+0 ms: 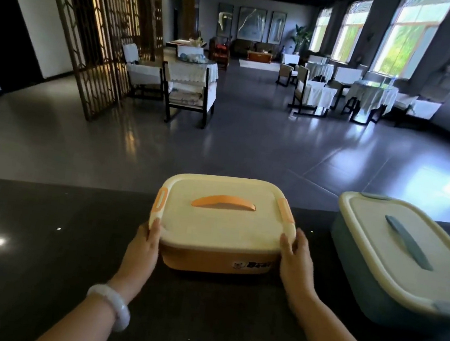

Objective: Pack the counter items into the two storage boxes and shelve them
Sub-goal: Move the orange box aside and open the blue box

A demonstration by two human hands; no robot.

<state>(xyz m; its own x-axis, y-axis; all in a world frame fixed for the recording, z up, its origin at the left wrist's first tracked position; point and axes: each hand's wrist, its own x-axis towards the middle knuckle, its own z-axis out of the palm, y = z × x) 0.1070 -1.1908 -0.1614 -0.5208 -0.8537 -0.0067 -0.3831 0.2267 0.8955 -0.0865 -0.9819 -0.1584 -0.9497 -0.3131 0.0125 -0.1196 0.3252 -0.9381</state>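
An orange storage box (215,260) with a cream lid and an orange handle stands on the dark counter (40,232), lid closed. My left hand (146,245) grips its near left corner, fingers curled round the side under the lid rim. My right hand (296,261) holds the near right corner the same way. A blue-grey storage box (368,287) with a cream lid and a blue handle sits closed on the counter to the right, apart from both hands.
The counter's far edge runs just behind the boxes. Beyond it lies a grey tiled floor (235,143) with dining tables and chairs (191,87), a wooden lattice screen (98,35) at left and windows at right.
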